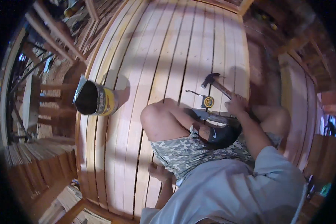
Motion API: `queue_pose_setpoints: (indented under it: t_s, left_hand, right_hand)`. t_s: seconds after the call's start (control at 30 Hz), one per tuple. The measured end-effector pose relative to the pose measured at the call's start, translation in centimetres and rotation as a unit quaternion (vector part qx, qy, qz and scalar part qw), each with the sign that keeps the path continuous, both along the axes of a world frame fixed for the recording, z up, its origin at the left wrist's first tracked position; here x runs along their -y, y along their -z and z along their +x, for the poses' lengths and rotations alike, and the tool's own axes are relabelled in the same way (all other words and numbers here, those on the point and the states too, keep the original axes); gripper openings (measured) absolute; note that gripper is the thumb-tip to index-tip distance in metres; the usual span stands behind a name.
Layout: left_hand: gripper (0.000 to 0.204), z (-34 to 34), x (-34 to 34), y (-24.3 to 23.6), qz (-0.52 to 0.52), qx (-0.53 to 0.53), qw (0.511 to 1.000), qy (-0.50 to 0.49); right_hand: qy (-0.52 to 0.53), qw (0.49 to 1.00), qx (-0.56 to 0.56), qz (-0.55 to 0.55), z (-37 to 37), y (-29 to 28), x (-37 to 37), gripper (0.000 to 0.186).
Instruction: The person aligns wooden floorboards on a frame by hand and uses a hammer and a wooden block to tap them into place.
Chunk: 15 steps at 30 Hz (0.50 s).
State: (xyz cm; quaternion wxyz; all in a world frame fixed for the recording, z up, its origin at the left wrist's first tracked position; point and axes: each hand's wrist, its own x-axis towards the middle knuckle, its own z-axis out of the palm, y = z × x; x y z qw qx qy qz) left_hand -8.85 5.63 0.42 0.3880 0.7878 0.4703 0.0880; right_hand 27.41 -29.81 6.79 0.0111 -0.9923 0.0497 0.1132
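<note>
My right hand (237,105) is closed around the wooden handle of a claw hammer (223,89). The hammer's dark head is held over the slats, forward of my right knee. Close by, on the wooden slatted platform (153,48), lies a yellow and black tape measure (208,102) with a wrist cord. Between it and my crossed legs is a long tool (218,118) with a grey blade-like end; its kind is unclear. My left hand (160,171) is curled into a fist beside my left hip, low over the slats. Whatever may be inside that fist is hidden.
A round tin (107,100) with a yellow label and dark interior stands on the platform's left side. Stacked boards (41,164) lie beyond the left edge. Wooden frame pieces (59,33) stand at the far left. Another planked surface (296,97) is on the right.
</note>
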Motion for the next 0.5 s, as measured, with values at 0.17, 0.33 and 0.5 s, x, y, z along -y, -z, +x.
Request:
queue_pose_setpoints:
  t_s: [0.17, 0.33, 0.5]
  left_hand:
    - [0.049, -1.2, 0.2, 1.2, -0.099, -0.011, 0.993, -0.057]
    - [0.067, -0.6, -0.1, 1.0, 0.144, -0.278, 0.933, 0.176]
    - [0.072, -2.3, -1.3, 2.7, 0.153, -0.103, 0.981, 0.064]
  right_hand:
    - [0.010, 0.999, 0.016, 0.049, 0.6, -1.7, 0.2, 0.051]
    - [-0.006, 0.998, 0.038, 0.052, -0.3, -1.8, 1.2, 0.048]
    - [-0.102, 0.962, 0.007, 0.253, -2.1, -5.8, -4.3, 0.046]
